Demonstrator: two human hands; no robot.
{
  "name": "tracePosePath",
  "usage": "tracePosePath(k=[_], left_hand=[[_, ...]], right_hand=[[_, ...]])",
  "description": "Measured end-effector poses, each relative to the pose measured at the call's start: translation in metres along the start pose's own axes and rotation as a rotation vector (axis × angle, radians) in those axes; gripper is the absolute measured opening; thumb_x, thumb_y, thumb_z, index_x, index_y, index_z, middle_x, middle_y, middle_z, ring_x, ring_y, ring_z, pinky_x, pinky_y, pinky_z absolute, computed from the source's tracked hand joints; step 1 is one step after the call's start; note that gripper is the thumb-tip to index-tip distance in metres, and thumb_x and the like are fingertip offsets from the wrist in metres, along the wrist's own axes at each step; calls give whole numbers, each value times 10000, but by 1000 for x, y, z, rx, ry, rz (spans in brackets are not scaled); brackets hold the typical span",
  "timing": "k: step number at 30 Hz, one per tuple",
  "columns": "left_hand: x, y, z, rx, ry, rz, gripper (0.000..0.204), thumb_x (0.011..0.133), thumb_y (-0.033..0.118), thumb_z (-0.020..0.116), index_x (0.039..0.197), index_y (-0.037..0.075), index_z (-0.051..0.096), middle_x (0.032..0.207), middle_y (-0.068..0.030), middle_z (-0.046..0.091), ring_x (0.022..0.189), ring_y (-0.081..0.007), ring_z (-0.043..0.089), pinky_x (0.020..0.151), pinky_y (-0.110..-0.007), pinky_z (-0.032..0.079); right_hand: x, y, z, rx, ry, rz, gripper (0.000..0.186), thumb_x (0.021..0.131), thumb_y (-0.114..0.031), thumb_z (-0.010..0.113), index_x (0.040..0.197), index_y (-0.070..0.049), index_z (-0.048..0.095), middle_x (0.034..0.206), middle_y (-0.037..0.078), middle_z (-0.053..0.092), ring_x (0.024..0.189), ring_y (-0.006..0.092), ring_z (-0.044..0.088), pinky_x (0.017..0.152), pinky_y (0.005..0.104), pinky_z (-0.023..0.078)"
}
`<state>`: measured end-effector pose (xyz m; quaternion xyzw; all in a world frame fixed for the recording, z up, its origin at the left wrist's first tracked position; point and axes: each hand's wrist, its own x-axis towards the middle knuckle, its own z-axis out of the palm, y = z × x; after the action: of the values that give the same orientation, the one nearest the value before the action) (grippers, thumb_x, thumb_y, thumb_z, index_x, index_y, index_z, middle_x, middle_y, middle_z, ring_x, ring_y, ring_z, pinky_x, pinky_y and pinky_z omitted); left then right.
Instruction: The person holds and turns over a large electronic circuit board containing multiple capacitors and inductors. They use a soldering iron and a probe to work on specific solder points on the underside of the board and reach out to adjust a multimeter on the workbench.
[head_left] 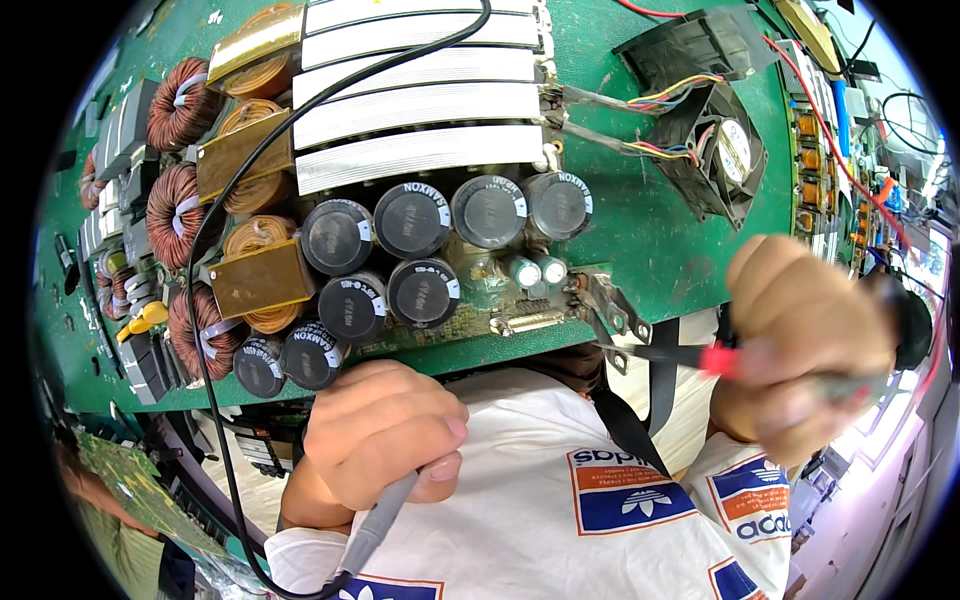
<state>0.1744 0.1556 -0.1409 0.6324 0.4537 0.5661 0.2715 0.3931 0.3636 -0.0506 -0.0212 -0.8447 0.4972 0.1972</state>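
Grey pen-shaped handle (384,518) in curled left hand (380,430), red-and-black tool (718,360) in blurred right hand (812,345), seemingly closed

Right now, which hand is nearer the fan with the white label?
Right. In view, the right hand is below and right of the fan; the left hand farther, to its lower left.

- lone wide view from the wearer's head, above left grip (385,430) and right grip (810,350), facing down;
- near; bench (660,255) beyond both grips, shirt (520,470) between them
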Motion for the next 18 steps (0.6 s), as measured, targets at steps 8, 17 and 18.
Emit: tracePosePath(k=[8,17,18], left_hand=[[0,6,2,-6,42,-42,174,819,22,669,959,-16,574,709,-123,647,576,-253,630,522,-341,512],[-1,3,9,74,80,-12,174,937,176,571,1000,18,535,663,-123,656,500,-202,589,472,-308,496],[2,5,10,75,88,-11,160,928,158,565,998,17,539,658,-120,650,502,-206,596,475,-306,500]], right_hand=[[-53,10,-17,322,547,159,368,1055,-358,368,777,-119,397,687,21,423,607,151,397,603,311,316],[-97,38,-28,-82,809,553,297,1041,-278,487,1109,8,534,646,-39,383,524,30,313,464,200,230],[-97,41,-24,-87,864,544,293,1034,-257,492,1095,22,558,652,-47,375,513,26,298,457,205,213]])
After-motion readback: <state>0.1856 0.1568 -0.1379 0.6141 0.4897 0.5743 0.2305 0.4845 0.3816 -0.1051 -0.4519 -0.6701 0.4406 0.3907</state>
